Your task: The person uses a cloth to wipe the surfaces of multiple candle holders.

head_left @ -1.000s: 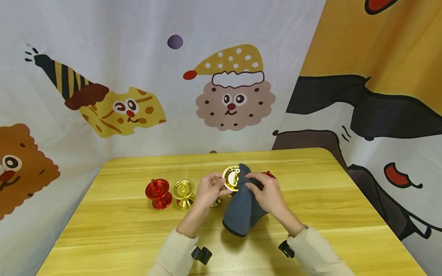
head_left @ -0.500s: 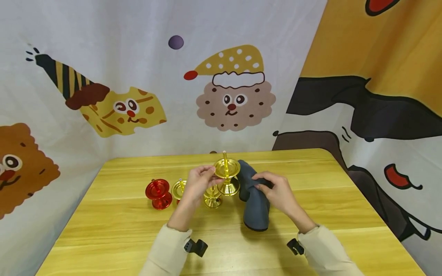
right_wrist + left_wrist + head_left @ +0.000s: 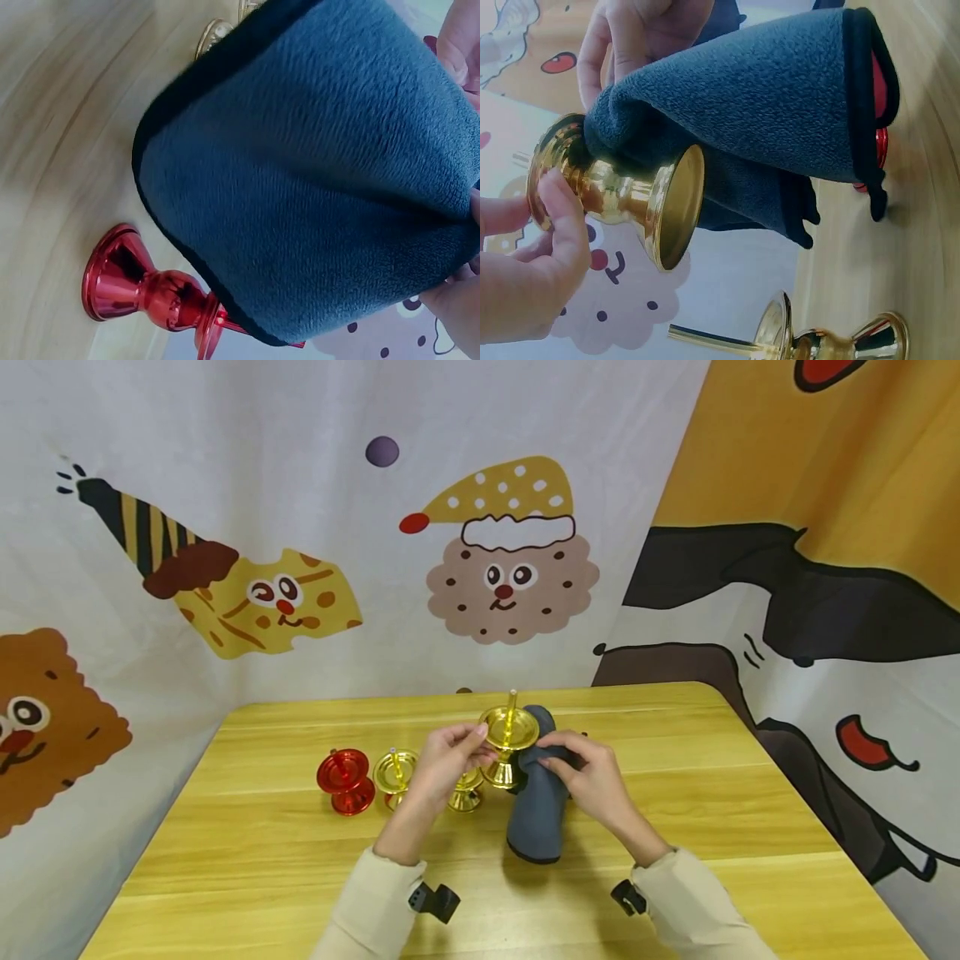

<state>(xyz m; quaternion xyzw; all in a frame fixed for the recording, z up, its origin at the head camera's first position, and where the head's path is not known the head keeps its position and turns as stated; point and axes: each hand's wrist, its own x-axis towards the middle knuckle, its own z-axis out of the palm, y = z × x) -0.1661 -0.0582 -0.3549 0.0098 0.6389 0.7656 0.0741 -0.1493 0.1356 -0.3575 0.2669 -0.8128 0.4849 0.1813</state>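
My left hand [image 3: 467, 748] pinches the rim of a gold candle holder [image 3: 509, 737] and holds it upright above the table; the left wrist view shows the holder [image 3: 622, 199] from below, its hollow foot open to the camera. My right hand [image 3: 558, 762] grips a dark grey fleece cloth [image 3: 538, 810] and presses its top against the holder's stem. The cloth [image 3: 765, 97] hangs down to the tabletop. A red candle holder [image 3: 150, 289] stands behind the cloth [image 3: 315, 172], hidden in the head view.
On the wooden table [image 3: 225, 860] stand a red candle holder [image 3: 347, 782], a gold one [image 3: 393, 774] and another gold one [image 3: 467, 795] partly behind my left hand. Cartoon-printed curtains [image 3: 225, 568] close off the back and right sides.
The gold holder went from tipped toward me to upright and shifted a little right. The cloth came off it, then my right hand brought it back against the stem.
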